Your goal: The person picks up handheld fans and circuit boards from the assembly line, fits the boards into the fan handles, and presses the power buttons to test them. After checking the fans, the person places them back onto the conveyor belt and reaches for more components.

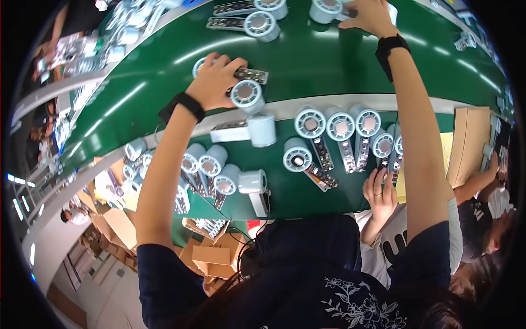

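Observation:
My left hand (pixel 215 82) is closed over light-blue devices with round drum heads and straight handles, at the near edge of the green conveyor belt (pixel 307 60). One device head (pixel 246 94) shows below its fingers, and part of another (pixel 199 67) peeks out at its left. A handle with exposed circuit parts (pixel 252 75) sticks out to its right. Farther off, my right hand (pixel 372 17) reaches over the belt with its thumb and fingers bent around the handle of another light-blue device (pixel 325 10). Its fingertips are partly cut off by the top edge.
Two similar devices (pixel 261 26) lie farther along the belt. Nearer, a green work surface (pixel 268 164) holds several more, at left, middle and right. A co-worker's hand (pixel 381 192) touches one beneath my right arm. Cardboard boxes (pixel 213 257) stand below at left.

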The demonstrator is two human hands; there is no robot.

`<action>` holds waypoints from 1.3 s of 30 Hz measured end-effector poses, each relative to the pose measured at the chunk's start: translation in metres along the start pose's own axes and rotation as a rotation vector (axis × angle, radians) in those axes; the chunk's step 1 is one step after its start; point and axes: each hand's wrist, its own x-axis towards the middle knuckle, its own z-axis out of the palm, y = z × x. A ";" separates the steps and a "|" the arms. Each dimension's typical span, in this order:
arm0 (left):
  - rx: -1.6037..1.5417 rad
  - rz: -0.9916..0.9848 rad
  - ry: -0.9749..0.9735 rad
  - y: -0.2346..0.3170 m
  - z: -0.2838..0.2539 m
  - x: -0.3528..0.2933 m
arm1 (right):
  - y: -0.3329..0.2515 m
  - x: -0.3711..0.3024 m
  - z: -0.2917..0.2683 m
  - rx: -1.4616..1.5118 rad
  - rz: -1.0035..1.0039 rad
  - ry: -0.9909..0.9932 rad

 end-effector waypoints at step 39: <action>-1.369 -1.151 0.658 0.285 0.055 -0.372 | -0.300 -0.392 -0.046 3.093 -0.633 -1.147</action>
